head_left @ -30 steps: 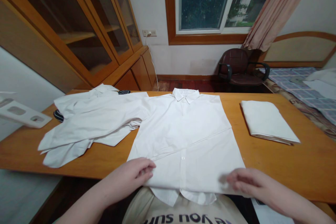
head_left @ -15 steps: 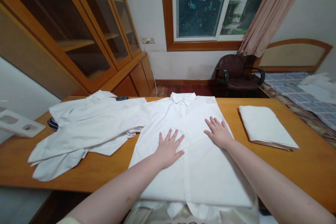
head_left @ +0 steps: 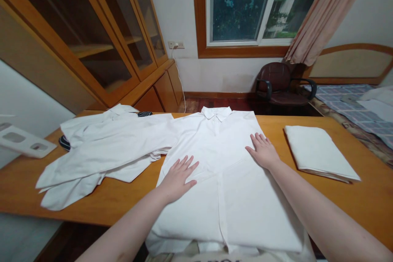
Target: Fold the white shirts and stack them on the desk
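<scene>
A white collared shirt (head_left: 215, 155) lies front side up on the wooden table, its collar at the far edge and its hem hanging over the near edge. Flat on the left part of its front rests my left hand (head_left: 179, 178), fingers spread. My right hand (head_left: 263, 150) lies palm down at the shirt's right side edge, with its fingers apart. Neither hand grips the cloth. The button placket runs down between the two hands, and the fabric there looks mostly smooth with faint creases.
Loosely piled white shirts (head_left: 104, 147) lie on the left of the table (head_left: 129, 200), touching the spread shirt's sleeve. A folded white garment (head_left: 319, 151) sits at the right. A white slotted object (head_left: 24, 141) stands far left. Beyond are a chair (head_left: 279, 84) and a bed (head_left: 353, 98).
Both hands have slid outward across the shirt, the left toward the left side and the right toward the right edge. The camera view has shifted slightly.
</scene>
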The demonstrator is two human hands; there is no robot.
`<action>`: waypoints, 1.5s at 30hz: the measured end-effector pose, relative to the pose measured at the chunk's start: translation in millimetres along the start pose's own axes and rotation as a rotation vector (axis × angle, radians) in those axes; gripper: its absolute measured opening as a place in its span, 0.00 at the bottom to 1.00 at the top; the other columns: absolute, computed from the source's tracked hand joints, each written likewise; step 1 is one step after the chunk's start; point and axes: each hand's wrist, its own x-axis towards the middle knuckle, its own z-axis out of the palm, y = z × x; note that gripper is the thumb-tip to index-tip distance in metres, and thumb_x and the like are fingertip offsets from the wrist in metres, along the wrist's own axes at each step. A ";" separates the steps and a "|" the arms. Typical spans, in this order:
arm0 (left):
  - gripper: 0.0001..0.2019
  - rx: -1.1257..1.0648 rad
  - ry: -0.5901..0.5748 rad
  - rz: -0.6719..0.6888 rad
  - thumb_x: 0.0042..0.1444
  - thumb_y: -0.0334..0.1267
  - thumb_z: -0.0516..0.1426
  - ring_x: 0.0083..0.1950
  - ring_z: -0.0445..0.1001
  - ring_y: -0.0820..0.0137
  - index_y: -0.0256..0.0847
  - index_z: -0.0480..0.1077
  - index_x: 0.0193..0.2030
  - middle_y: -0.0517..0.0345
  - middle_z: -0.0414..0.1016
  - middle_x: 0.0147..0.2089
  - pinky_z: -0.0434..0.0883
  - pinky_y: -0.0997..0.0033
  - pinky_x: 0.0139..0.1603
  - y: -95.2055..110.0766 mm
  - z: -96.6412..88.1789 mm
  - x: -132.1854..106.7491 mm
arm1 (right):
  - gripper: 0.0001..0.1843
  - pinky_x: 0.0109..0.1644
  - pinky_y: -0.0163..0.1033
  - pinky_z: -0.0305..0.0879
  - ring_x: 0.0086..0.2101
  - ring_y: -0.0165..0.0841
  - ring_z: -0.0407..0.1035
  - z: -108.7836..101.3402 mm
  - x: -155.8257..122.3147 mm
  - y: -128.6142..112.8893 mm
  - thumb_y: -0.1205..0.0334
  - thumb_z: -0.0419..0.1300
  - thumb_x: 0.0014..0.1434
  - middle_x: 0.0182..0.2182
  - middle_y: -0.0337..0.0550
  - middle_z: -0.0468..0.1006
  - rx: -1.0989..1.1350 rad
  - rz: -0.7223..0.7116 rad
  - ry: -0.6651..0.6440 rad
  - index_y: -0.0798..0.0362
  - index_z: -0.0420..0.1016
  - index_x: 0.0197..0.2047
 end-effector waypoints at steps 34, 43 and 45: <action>0.30 0.054 0.045 -0.067 0.61 0.54 0.46 0.71 0.40 0.61 0.52 0.45 0.69 0.56 0.41 0.72 0.40 0.52 0.68 -5.3 2.2 -15.8 | 0.40 0.65 0.55 0.35 0.66 0.44 0.37 -7.0 7.5 -114.5 0.35 0.38 0.61 0.68 0.47 0.43 0.157 -0.242 -0.102 0.49 0.45 0.69; 0.28 -0.315 0.180 -0.069 0.56 0.50 0.54 0.70 0.47 0.59 0.49 0.59 0.63 0.52 0.49 0.70 0.44 0.50 0.68 -11.2 3.0 -13.6 | 0.39 0.65 0.46 0.43 0.64 0.43 0.44 5.9 21.9 -1.5 0.41 0.38 0.63 0.66 0.51 0.51 0.005 0.064 0.018 0.58 0.50 0.68; 0.26 -0.594 0.433 -0.157 0.55 0.48 0.55 0.67 0.54 0.60 0.44 0.63 0.60 0.48 0.56 0.67 0.52 0.55 0.66 -22.2 2.4 -15.5 | 0.38 0.64 0.47 0.43 0.64 0.43 0.45 5.9 20.8 -2.4 0.41 0.38 0.63 0.66 0.51 0.52 0.002 0.065 0.035 0.57 0.51 0.67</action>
